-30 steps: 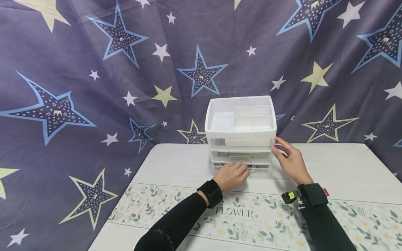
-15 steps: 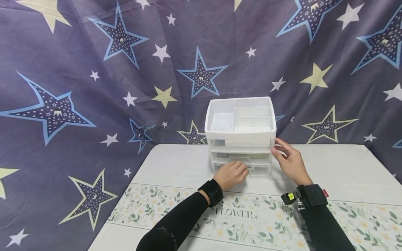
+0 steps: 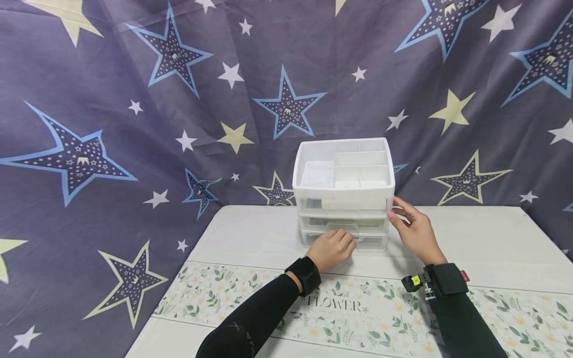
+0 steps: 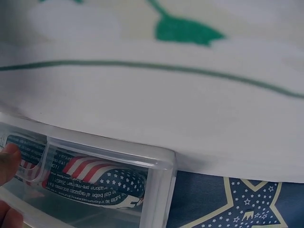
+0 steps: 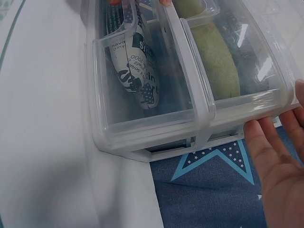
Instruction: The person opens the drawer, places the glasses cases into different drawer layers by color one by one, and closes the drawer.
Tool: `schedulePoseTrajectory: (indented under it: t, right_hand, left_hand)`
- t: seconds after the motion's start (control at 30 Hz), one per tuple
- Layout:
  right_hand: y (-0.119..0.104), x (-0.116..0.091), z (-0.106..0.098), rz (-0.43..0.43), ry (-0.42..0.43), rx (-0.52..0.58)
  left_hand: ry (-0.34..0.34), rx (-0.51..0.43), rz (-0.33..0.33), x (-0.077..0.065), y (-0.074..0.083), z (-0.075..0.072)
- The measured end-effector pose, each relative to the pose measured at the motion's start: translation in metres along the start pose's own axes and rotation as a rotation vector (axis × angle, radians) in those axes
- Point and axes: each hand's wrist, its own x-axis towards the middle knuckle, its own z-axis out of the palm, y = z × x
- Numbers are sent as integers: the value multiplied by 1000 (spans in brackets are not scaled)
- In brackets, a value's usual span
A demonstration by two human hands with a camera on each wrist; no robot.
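Observation:
A white desktop drawer unit [image 3: 343, 191] stands on the table, with clear drawers under a divided top tray. My left hand [image 3: 332, 250] grips the handle [image 4: 35, 173] at the middle of the bottom drawer [image 5: 142, 126], fingers curled. Inside that drawer lies a rolled item [image 4: 104, 180] printed with stars, stripes and lettering. A green, soft-looking roll [image 5: 216, 61] shows through the middle drawer. My right hand [image 3: 415, 232] rests its fingertips against the unit's right side, fingers mostly extended, with the thumb by the front corner.
The white table cover [image 3: 255, 233] carries a band of printed flowers [image 3: 342, 303] in front of the unit. Close behind the table hangs a dark star-patterned cloth [image 3: 250, 49]. The unit's top tray [image 3: 342, 181] has several compartments.
The bottom drawer has slid back into the unit with my left hand on its handle, and the lettering seen above its front is hidden now. My right hand has stayed put.

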Motion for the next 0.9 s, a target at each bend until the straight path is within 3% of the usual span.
schedulePoseTrajectory:
  t: [0.43,0.7,0.9]
  right_hand:
    - [0,-1,1,-11,8,-2]
    - [-2,-2,0,-10,2,-22]
    - [-2,-2,0,-12,4,-31]
  left_hand:
    - [40,1,-9,-1,1,3]
    - [-44,-2,-29,-1,3,-5]
    - [-145,-18,-112,5,5,-20]
